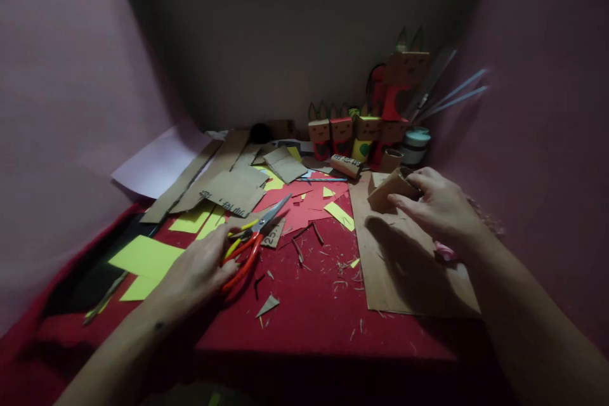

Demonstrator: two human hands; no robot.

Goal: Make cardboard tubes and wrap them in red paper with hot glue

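Note:
My left hand lies on the red cloth with its fingers curled on the orange handles of a pair of scissors, whose blades point up and to the right. My right hand grips a small folded cardboard piece, held just above a large flat cardboard sheet on the right side of the table.
Cardboard strips, yellow paper and red paper scraps litter the red cloth. Small cardboard box figures, a cardboard tube and a white jar stand at the back. Pink walls close both sides.

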